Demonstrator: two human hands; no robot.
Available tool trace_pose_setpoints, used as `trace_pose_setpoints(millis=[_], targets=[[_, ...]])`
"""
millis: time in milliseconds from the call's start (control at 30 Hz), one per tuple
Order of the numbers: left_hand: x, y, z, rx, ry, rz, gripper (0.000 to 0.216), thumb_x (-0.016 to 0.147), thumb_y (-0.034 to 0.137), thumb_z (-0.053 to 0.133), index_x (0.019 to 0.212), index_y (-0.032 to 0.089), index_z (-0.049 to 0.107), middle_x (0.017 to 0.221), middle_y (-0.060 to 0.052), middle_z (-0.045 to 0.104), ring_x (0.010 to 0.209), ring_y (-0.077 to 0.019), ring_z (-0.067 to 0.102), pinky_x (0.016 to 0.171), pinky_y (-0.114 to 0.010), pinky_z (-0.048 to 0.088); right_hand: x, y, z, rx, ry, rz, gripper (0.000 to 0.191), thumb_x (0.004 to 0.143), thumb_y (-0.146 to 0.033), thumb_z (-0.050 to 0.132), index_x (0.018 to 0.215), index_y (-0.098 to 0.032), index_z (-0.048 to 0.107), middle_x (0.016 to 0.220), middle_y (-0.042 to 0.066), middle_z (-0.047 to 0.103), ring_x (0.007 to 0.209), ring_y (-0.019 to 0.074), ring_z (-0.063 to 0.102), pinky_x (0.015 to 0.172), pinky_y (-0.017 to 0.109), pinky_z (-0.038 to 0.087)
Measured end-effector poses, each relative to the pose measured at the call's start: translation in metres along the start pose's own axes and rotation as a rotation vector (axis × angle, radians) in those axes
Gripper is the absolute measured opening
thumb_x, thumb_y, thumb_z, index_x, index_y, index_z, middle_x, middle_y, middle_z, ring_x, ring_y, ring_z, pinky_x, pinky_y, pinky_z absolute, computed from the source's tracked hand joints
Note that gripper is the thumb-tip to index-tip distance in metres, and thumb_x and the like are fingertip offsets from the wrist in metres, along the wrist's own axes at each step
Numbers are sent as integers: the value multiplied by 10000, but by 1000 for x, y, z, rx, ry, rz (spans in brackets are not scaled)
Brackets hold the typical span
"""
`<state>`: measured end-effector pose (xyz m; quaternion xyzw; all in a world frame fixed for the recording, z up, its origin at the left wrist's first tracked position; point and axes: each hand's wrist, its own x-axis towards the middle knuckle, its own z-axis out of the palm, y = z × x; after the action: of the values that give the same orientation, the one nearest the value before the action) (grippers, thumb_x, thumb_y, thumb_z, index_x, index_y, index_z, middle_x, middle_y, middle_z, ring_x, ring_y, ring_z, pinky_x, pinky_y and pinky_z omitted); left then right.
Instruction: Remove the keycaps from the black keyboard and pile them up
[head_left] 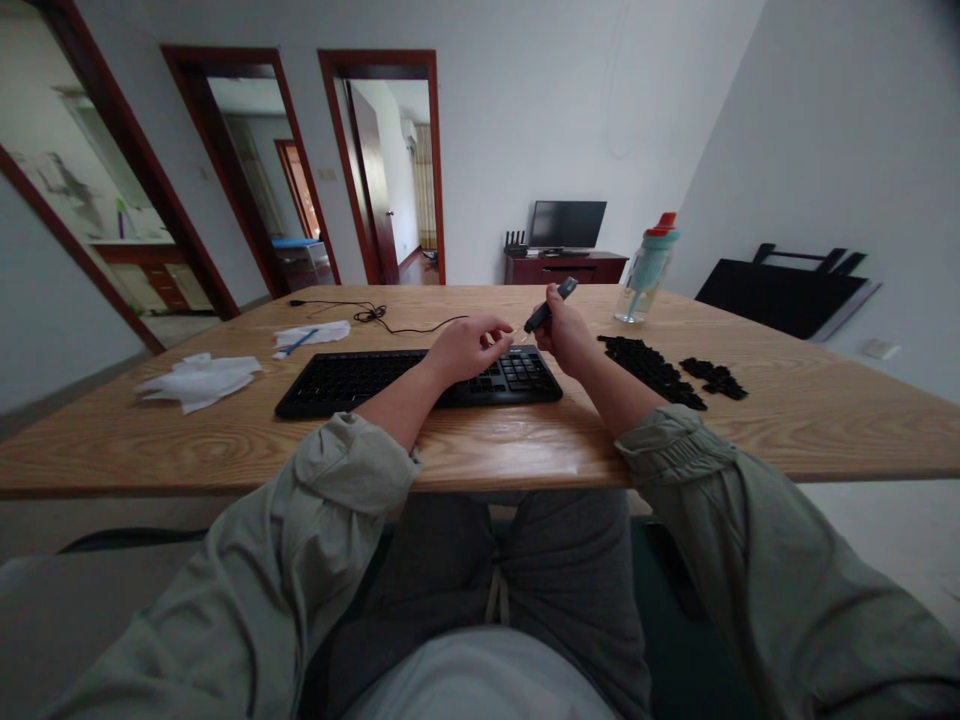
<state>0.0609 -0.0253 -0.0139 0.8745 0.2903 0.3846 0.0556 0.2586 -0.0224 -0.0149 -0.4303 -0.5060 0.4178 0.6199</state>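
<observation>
A black keyboard (390, 382) lies on the wooden table (225, 440) in front of me, with most keycaps off on its left part. My right hand (564, 330) is closed round a slim dark tool (551, 304), held tilted above the keyboard's right end. My left hand (469, 345) hovers over the keyboard with its fingers pinched together toward the tool's lower tip; what they hold is too small to name. Loose black keycaps (651, 368) lie in rows to the right of the keyboard, with a smaller group (716, 378) beyond.
A clear bottle (646, 270) with a teal and red top stands at the back right. White tissues (199, 378) and a sheet with a blue pen (311, 336) lie at left. The keyboard's cable (375, 315) curls at the back. A dark folded table (784, 292) leans on the right wall.
</observation>
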Motion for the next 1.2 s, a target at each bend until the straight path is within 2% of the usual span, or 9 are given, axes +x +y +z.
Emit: trace_pose_setpoints(millis=[167,300,633,767,933,1067,1200], targets=[[1,-5,1,25,30,15,225,926,294,564,998,182,744,930,-55,767,767,-155,684,739,-274,528,-1,2,-2,0,-41,-22,632,831,-825,479,655,-220,448,440,-42,420,351,78,322,366,230,223],[0,-1,0,15,-6,23,202,876,255,613,1008,178,745,873,-39,755,705,-135,663,700,-259,516,1,2,-3,-39,-12,-29,657,818,-861,438,653,-225,438,432,-44,403,350,83,321,364,238,230],[-3,10,2,-3,-128,76,248,817,264,685,1049,194,737,824,-8,737,660,-115,630,672,-249,481,-1,2,-3,-61,29,-51,650,843,-830,448,635,-214,443,457,-39,410,372,82,345,372,231,244],[-3,13,2,49,-109,83,225,819,325,699,1000,195,729,811,-7,723,680,-130,628,679,-263,479,-2,2,-2,-55,30,-57,651,839,-830,456,639,-211,447,471,-43,407,382,79,344,379,225,255],[-3,12,2,76,0,106,330,820,377,712,1093,197,673,1000,-39,703,764,-144,643,763,-294,524,-2,2,-1,-56,17,-68,643,840,-822,468,638,-212,452,470,-41,410,383,84,350,376,229,252],[-3,11,3,96,25,207,227,833,352,709,1005,205,691,1107,-70,648,1009,-195,648,930,-341,524,-4,1,0,-83,20,-66,650,848,-823,448,624,-213,453,469,-32,419,386,89,360,375,232,261],[-3,12,5,102,13,239,186,834,338,720,968,209,715,1141,-77,629,1064,-210,635,994,-377,507,-4,1,0,-103,16,-73,633,861,-798,466,621,-212,464,459,-26,425,393,95,367,376,230,266]])
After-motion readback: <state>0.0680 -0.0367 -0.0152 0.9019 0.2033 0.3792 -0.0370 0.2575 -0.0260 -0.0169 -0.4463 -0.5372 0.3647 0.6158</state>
